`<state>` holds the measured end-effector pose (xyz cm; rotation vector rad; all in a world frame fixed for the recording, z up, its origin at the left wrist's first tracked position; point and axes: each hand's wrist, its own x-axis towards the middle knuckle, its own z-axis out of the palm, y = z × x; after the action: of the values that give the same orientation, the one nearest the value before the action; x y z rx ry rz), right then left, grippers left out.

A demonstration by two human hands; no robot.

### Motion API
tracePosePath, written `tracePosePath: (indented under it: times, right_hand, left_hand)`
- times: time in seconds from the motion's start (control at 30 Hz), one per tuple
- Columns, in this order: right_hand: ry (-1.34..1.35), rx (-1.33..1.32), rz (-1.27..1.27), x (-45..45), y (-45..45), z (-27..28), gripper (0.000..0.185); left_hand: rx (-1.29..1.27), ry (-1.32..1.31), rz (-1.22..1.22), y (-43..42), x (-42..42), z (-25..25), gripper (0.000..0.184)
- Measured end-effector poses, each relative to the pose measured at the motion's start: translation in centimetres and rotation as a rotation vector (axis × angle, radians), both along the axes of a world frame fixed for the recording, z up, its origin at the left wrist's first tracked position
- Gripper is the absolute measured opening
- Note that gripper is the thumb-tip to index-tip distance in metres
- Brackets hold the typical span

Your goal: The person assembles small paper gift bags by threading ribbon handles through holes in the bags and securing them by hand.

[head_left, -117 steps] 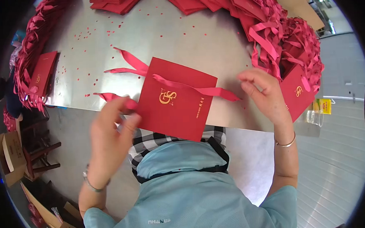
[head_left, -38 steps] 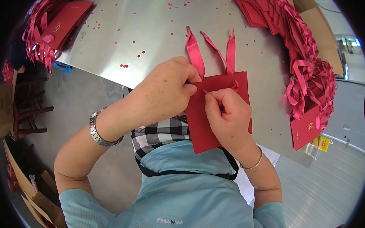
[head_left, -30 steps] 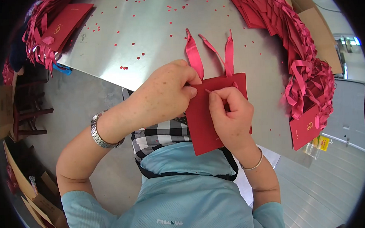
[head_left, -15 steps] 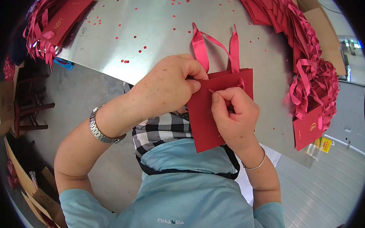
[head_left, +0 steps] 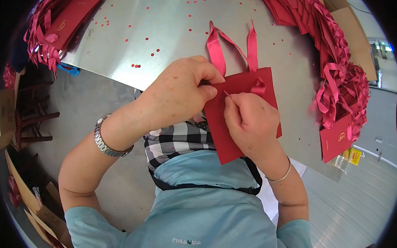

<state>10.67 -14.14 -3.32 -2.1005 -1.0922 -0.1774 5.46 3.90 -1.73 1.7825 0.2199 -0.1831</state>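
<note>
The bag (head_left: 221, 127) is flat, red and nearly square, of stiff card or heavy paper with a matt face and crisp straight edges. It is at the near edge of the bench (head_left: 111, 50), its lower corner overlapping the checked cloth (head_left: 177, 145) on the person's lap; whether it rests on the bench cannot be told. Glossy pink strips (head_left: 215, 50) rise from its top edge, soft and slightly twisted, narrowing to pointed tips. A ribbon (head_left: 259, 86) of the same satin-like weave lies bunched on its front, below the top edge.

The left hand (head_left: 179, 89) has its grip closed on the bag's upper left corner, the thumb on the front face; the other fingertips are hidden. The right hand (head_left: 255, 121) lies across the front, its grip closed too, thumb and forefinger pinching a thin end of ribbon that pokes out near the left thumb.

The bench is smooth brushed metal with a dull shine, scattered with small round red dots (head_left: 136, 66). More red bags (head_left: 291, 13) overlap in a curved row along the right side, trailing tangled ribbons, with a brown carton (head_left: 356, 33) behind them. Others (head_left: 76, 18) lean at the far left corner, the front one bearing gold lettering.
</note>
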Motion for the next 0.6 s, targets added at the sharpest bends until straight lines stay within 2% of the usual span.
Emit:
tracePosePath:
  times: [0.07, 0.1, 0.17, 0.2, 0.27, 0.3, 0.33, 0.4, 0.47, 0.53, 0.57, 0.6]
  right_hand:
    - [-0.197, -0.135, 0.033, 0.1, 0.1, 0.0, 0.013]
    - [-0.198, -0.137, 0.032, 0.2, 0.1, 0.0, 0.013]
    - [0.039, -0.02, 0.016, 0.2, 0.3, 0.0, 0.014]
    - [0.038, -0.018, 0.019, 0.4, 0.4, 0.2, 0.014]
    - [0.224, -0.043, -0.012, 0.6, 0.3, 0.7, 0.014]
    - [0.107, -0.053, 0.002, 0.6, 0.4, 0.4, 0.016]
    - [0.108, -0.049, -0.003, 0.7, 0.4, 0.2, 0.016]
    - [-0.256, -0.156, 0.089, 0.9, 0.2, -0.3, 0.017]
    - [-0.318, -0.169, 0.089, 1.1, 0.3, -0.5, 0.019]
    - [-0.064, -0.081, 0.067, 1.4, 0.4, -0.1, 0.017]
    - [-0.064, -0.078, 0.061, 1.6, 0.4, 0.1, 0.017]
    - [0.071, -0.034, 0.047, 1.7, 0.3, 0.2, 0.016]
  left_hand:
    - [0.03, -0.009, -0.011, 0.0, 0.0, 0.0, 0.014]
    - [0.059, -0.018, -0.019, 0.0, 0.1, -0.1, 0.015]
    - [0.055, -0.01, -0.016, -0.1, 0.0, 0.1, 0.016]
    - [0.055, -0.007, -0.012, -0.1, 0.0, 0.1, 0.016]
    - [0.029, -0.025, -0.016, 0.1, -0.1, -0.2, 0.016]
    - [0.002, -0.044, -0.024, 0.1, -0.1, -0.3, 0.017]
    - [0.005, -0.043, -0.029, 0.1, -0.1, -0.3, 0.017]
    - [-0.021, -0.05, 0.015, -0.2, -0.1, -0.2, 0.018]
    - [0.012, -0.056, 0.028, -0.4, -0.2, 0.0, 0.017]
    - [0.046, -0.062, 0.037, -0.5, -0.1, 0.0, 0.018]
    - [0.094, -0.09, 0.02, -0.3, -0.1, -0.2, 0.017]
    - [0.142, -0.116, 0.005, -0.3, -0.1, -0.3, 0.016]
